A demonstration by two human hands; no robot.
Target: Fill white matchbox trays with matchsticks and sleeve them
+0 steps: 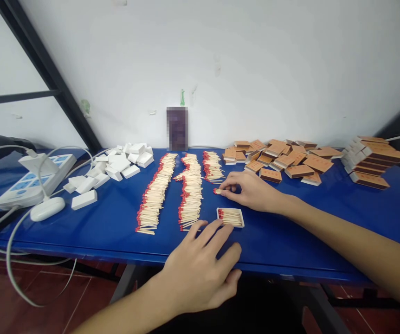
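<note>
A small white matchbox tray (242, 218) lies near the front of the table with a layer of red-headed matches (230, 217) in it. My left hand (203, 266) reaches over the front edge, fingers spread and open, the fingertips at the tray's near side. Just behind the tray, my right hand (250, 191) pinches a few matches (218, 191) between thumb and fingers, red heads pointing left. To the left lie three long rows of loose matches: the left row (156, 195), the middle row (190, 192) and a shorter right row (213, 166).
White trays (116, 162) are heaped at the left. Orange-brown matchbox sleeves (283, 157) lie piled at the back right, beside a stack of matchboxes (374, 160). A power strip (35, 183) with white cables stands far left. A blurred dark phone-like panel (177, 129) leans on the wall.
</note>
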